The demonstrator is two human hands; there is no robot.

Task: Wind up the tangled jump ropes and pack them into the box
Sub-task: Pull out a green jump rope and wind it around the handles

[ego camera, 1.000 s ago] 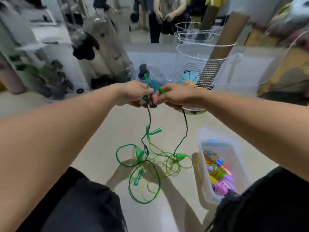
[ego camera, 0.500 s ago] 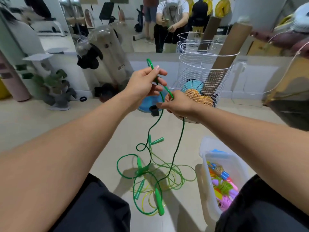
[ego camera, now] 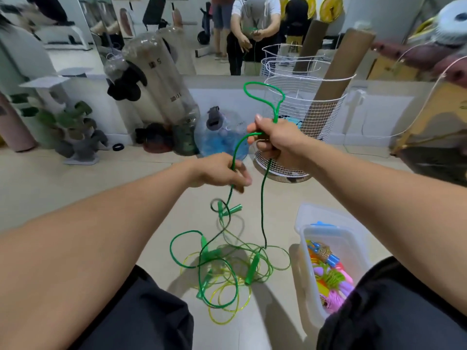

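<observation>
The dark green jump rope [ego camera: 262, 198] is only partly gathered. A single loop of it stands up above the right hand [ego camera: 275, 141], which is clenched around the cord. One strand arcs from that fist down to the left hand [ego camera: 222, 173], whose fingertips pinch it. A second strand hangs straight down to the floor [ego camera: 101, 188].

Most of the work looks undone. On the floor between the person's knees lies the tangled heap [ego camera: 227, 263] of green and yellow-green ropes with several green handles, and the held rope runs down into it.

Just right of the heap stands the clear plastic box [ego camera: 305, 263]. It holds some bright bundles [ego camera: 328, 276] in pink, orange, yellow and blue, probably ropes packed already. By my reckoning, winding of this rope has just begun, and several ropes remain to be untangled.
</observation>
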